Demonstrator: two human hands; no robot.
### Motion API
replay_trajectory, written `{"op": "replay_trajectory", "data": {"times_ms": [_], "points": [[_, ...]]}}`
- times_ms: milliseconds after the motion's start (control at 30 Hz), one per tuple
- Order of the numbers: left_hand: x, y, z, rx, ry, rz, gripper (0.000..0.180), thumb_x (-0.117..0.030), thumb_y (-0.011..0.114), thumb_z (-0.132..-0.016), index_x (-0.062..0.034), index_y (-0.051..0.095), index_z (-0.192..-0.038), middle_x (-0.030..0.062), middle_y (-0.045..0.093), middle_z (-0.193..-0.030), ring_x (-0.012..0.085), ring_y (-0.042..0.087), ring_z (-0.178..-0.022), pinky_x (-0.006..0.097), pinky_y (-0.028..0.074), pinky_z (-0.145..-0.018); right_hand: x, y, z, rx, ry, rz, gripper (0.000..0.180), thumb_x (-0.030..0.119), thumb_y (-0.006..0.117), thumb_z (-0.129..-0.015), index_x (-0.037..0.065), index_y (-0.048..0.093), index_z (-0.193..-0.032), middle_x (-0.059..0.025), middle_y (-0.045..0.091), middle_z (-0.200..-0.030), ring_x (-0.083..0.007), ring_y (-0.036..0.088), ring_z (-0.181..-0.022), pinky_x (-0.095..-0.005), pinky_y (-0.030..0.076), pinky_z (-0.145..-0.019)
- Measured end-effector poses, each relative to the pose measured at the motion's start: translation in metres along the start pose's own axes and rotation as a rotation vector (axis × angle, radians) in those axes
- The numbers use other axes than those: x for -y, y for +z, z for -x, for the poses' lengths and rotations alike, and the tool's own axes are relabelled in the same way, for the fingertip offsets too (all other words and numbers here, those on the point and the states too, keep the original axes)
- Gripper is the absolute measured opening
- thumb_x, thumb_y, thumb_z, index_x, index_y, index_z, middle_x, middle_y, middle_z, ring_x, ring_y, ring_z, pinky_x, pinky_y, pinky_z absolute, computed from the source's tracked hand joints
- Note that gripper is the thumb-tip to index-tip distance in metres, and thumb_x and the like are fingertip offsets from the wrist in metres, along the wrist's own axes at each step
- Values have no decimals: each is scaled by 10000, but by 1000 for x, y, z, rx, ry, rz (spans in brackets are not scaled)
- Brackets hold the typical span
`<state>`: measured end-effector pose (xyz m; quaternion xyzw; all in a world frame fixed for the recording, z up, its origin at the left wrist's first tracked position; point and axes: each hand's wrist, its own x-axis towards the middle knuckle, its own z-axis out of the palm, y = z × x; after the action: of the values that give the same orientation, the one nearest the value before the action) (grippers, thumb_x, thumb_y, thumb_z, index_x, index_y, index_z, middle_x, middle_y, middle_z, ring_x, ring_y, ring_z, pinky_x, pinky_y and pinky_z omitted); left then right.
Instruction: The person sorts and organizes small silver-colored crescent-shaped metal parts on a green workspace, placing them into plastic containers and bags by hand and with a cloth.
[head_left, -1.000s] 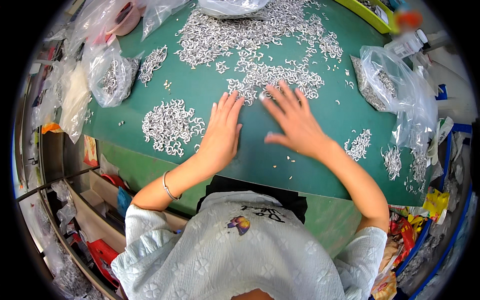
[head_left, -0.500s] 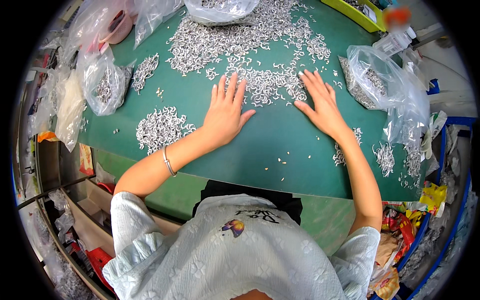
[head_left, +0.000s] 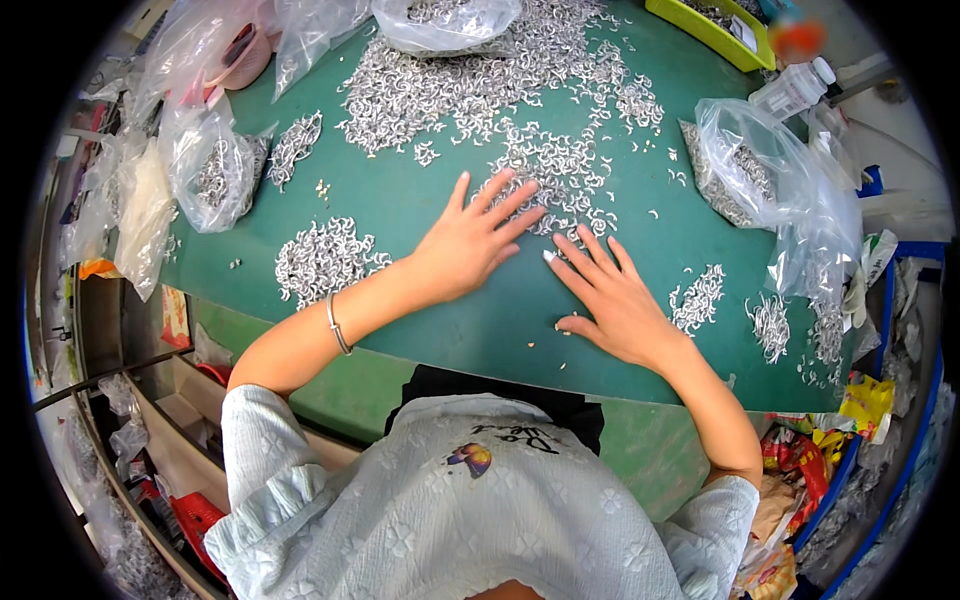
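Observation:
Many small, curved silvery metal pieces (head_left: 430,95) lie heaped across the far middle of the green table (head_left: 450,330). A looser stream of them runs from this heap toward my hands. My left hand (head_left: 475,240) is open, its fingers spread at the near left edge of that stream. Open as well, my right hand (head_left: 615,300) lies lower and to the right, fingertips just below the nearest pieces. Neither hand holds anything. A small pile of the pieces (head_left: 328,262) rests beside my left forearm, and a smaller pile (head_left: 698,300) is just right of my right hand.
Clear plastic bags of metal pieces stand at the left (head_left: 215,180), the far middle (head_left: 445,25) and the right (head_left: 740,170). A yellow-green tray (head_left: 715,35), a white bottle (head_left: 795,90) and a pink basket (head_left: 240,60) sit near the far edges. Tiny tan bits dot the table.
My right hand has moved toward me and left, away from the heap's right side. My left hand has shifted right and its fingers now point right. The nearest pieces have spread differently.

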<state>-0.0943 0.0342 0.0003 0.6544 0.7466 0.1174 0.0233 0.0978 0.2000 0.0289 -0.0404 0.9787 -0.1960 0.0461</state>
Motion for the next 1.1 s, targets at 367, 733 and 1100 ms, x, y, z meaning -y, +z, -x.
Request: {"op": "replay_trajectory", "data": {"times_ms": [367,733,1100], "points": [[-37,-9,11,-19,26,155,517,-2,566,-849,-46,466,-1354,126,341,-1496,348,279,-1402,598,257,-1095,-27,-18,60,-437,351,-256,339,61,561,-910,41,582,-1248,-108,546,-1343,-307,445,-1313,-430,299,-1089],[-52,4,-2,24,152,-24,644,65,572,-690,7,481,-1325,135,395,-1464,326,317,-1388,569,222,-1124,-7,-4,96,-438,399,-117,344,17,566,-890,39,598,-1232,-98,573,-1315,-296,461,-1303,-454,283,-1101],[-76,8,-11,10,123,16,688,105,528,-695,9,423,-1368,169,329,-1498,353,304,-1391,568,226,-1119,3,14,114,-232,448,181,534,187,624,-875,60,465,-1368,-78,401,-1475,-296,290,-1408,-539,179,-1138]]}}
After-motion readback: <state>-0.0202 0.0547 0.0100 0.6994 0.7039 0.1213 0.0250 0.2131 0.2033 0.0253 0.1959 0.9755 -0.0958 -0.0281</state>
